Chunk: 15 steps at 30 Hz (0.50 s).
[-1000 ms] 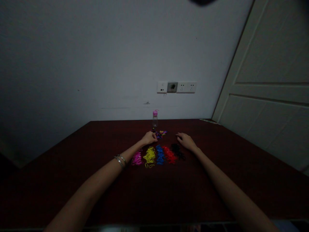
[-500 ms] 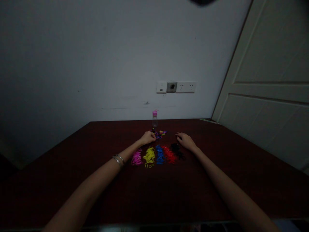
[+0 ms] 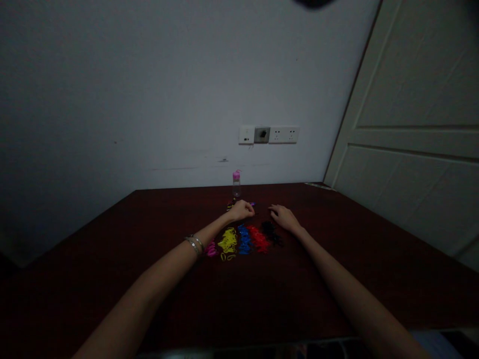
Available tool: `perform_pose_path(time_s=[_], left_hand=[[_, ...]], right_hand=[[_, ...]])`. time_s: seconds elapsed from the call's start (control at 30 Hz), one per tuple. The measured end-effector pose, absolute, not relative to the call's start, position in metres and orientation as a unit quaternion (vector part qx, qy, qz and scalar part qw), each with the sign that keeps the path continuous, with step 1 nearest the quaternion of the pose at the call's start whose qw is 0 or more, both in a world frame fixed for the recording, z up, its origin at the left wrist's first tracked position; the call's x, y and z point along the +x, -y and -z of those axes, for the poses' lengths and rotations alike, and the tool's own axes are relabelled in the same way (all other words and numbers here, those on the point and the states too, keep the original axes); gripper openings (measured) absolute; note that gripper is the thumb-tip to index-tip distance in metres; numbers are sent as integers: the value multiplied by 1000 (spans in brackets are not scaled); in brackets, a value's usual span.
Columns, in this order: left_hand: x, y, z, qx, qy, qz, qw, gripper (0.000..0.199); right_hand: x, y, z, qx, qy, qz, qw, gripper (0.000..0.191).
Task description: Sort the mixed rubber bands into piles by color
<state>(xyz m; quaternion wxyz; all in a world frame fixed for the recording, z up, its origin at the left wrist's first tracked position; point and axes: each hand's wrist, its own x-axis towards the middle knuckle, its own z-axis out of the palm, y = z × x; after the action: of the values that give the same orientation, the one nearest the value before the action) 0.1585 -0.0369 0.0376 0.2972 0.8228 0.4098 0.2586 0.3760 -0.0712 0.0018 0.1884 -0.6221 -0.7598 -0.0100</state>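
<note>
My left hand (image 3: 242, 210) reaches over the mixed pile of rubber bands (image 3: 229, 205) and hides most of it. Its fingers are pinched, and a faint dark sliver at the tips looks like a rubber band. To the right, my right hand (image 3: 283, 217) lies on the table, fingers stretched out and holding nothing. Closer to me lie sorted rubber bands in a row: pink (image 3: 211, 249), partly covered by my left forearm, yellow (image 3: 229, 241), blue (image 3: 245, 240), red (image 3: 258, 238) and black (image 3: 271, 232). The black ones are nearest my right hand.
A clear bottle with a pink cap (image 3: 236, 184) stands behind the mixed pile. The dark red table (image 3: 239, 294) meets a pale wall with a socket strip (image 3: 268, 135). A panelled door (image 3: 404, 134) rises on the right.
My left hand has moved right from the left side of the mixed pile and now covers much of it. My right hand stays in place. The view has shifted slightly.
</note>
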Motion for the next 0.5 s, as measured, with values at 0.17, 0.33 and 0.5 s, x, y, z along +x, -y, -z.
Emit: perform_pose_path(time_s=[0.17, 0.33, 0.5], left_hand=[[179, 52, -38, 845, -396, -213, 291, 19], [187, 62, -40, 842, -383, -199, 322, 18], [189, 64, -38, 844, -372, -186, 338, 19]], right_hand=[[375, 71, -1, -624, 758, 15, 191, 40], [374, 70, 1, -620, 759, 20, 197, 40], [373, 72, -1, -615, 762, 22, 199, 41]])
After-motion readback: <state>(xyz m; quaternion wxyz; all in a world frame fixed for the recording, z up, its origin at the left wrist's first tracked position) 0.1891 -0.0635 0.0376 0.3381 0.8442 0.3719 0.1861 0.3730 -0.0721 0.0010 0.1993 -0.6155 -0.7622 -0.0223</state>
